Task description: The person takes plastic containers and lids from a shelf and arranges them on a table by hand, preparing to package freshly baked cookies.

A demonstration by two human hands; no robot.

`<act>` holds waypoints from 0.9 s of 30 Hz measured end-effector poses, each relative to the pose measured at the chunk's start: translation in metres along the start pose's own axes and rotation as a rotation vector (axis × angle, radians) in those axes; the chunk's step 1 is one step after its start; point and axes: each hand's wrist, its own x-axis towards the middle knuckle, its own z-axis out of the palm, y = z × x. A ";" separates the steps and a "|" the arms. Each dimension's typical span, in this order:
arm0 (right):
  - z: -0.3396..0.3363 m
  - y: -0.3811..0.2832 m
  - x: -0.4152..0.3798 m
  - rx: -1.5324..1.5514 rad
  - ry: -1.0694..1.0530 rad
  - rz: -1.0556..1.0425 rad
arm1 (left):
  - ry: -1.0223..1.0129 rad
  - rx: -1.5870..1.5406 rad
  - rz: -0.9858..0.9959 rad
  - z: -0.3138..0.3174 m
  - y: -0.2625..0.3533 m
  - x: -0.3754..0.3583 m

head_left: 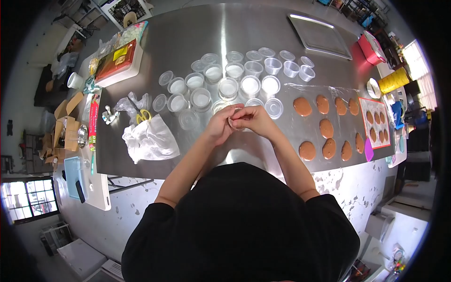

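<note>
Small round cup (233, 121) held just above the steel table (263, 37), pinched between both hands: left hand (219, 126) fingers curled around its left edge, right hand (252, 119) fingers clasping its right and top edge (contents too small to tell). Just beyond the cup, a cluster of clear plastic cups (235, 77), some filled white, some empty; to the cup's right, brown discs (324, 129) lie on plastic film, with a metal tray (319, 35) farther back. Left of the cup: crumpled white bag (149, 141), yellow-handled scissors (143, 115), a red box (117, 60).
</note>
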 end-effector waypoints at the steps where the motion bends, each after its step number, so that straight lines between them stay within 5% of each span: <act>1: -0.002 -0.001 -0.004 0.000 0.004 -0.022 | -0.002 0.008 -0.007 0.004 -0.001 0.000; 12: -0.029 -0.003 -0.040 -0.022 0.118 -0.033 | -0.045 0.073 -0.077 0.032 -0.028 0.007; 19: -0.057 -0.024 -0.024 -0.194 0.148 -0.126 | 0.071 -0.170 -0.056 0.018 -0.047 0.027; 22: -0.084 -0.035 0.011 -0.411 0.336 -0.234 | 0.240 -0.187 -0.097 0.005 -0.050 0.029; 27: -0.116 -0.049 0.089 -0.848 0.372 -0.493 | 0.195 -0.131 -0.085 -0.009 -0.049 0.030</act>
